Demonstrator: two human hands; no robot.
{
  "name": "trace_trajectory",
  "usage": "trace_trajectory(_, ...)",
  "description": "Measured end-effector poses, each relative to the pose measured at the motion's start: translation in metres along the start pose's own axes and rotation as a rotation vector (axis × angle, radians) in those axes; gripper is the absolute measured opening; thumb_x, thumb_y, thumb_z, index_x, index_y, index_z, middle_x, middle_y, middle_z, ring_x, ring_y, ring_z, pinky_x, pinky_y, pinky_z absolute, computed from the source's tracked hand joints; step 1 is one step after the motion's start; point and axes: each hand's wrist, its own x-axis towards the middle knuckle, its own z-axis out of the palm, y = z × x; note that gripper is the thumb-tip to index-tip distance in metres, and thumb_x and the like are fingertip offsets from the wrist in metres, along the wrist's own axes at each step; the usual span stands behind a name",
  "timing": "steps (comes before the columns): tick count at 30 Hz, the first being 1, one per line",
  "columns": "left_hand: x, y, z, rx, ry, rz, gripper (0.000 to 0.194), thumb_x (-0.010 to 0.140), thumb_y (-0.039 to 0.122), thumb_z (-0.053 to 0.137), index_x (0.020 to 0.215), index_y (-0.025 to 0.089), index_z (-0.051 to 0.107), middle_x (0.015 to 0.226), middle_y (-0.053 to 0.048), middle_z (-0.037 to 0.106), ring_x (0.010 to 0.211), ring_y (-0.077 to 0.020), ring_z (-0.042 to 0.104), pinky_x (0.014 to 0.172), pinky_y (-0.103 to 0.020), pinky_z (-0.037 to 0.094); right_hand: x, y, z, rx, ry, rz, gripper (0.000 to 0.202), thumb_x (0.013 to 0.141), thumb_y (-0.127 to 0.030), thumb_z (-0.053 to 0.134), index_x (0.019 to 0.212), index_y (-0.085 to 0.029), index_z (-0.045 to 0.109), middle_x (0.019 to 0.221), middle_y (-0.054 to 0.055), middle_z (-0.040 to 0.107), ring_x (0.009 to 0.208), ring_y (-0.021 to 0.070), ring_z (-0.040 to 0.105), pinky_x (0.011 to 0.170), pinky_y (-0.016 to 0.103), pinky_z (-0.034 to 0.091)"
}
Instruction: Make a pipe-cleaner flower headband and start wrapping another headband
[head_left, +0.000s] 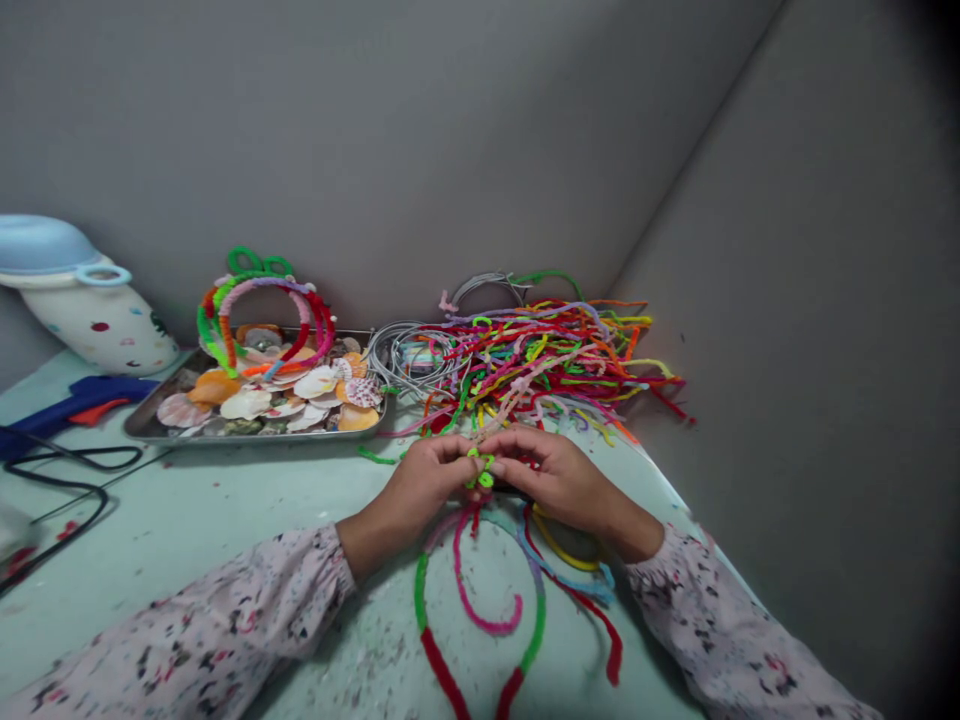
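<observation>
My left hand (424, 480) and my right hand (559, 478) meet above the table, fingertips pinching a small yellow-green pipe cleaner (486, 479) bent into little loops. Just below them lies a hoop (421, 590) wrapped in green, red, pink and purple fuzzy pipe cleaner. Its top passes under my fingers; whether the loops are fixed to it I cannot tell. A curled magenta pipe cleaner (463, 590) lies inside the hoop. To its right trail a red strand (613, 645), a yellow one (559, 550) and a light blue one (596, 588), partly beneath my right hand.
Behind my hands spreads a tangled pile of coloured pipe cleaners (540, 350), with grey wire hoops (405, 365) beside it. A metal tray (255, 438) holds shells and finished-looking wrapped hoops (225, 335). Further left are a blue glue gun (71, 405), its black cord (101, 495) and a white tumbler (105, 320).
</observation>
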Motion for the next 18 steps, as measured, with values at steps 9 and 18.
trace_trajectory(9,-0.0004,0.0011,-0.0013,0.067,-0.016,-0.001,0.013,0.075,0.023,0.063,0.080,0.011,0.066,0.069,-0.003,0.062,0.060,-0.0103,0.054,0.060,-0.023,0.042,0.0011,0.0016,-0.0011,-0.119,0.017,-0.118,0.017,0.087,-0.018,0.056,0.100,-0.021,0.067,0.096,0.003,0.067,0.089,0.0147,0.061,0.081,0.027,0.046)
trace_trajectory(18,-0.0011,0.0028,-0.0008,0.094,-0.004,-0.009,0.013,0.074,0.023,0.064,0.078,0.011,0.065,0.066,-0.002,0.060,0.058,-0.0097,0.053,0.059,-0.023,0.039,0.0012,0.0011,-0.0018,-0.112,0.008,-0.107,0.015,0.087,-0.018,0.057,0.097,-0.021,0.068,0.093,0.002,0.066,0.086,0.0131,0.060,0.078,0.024,0.045)
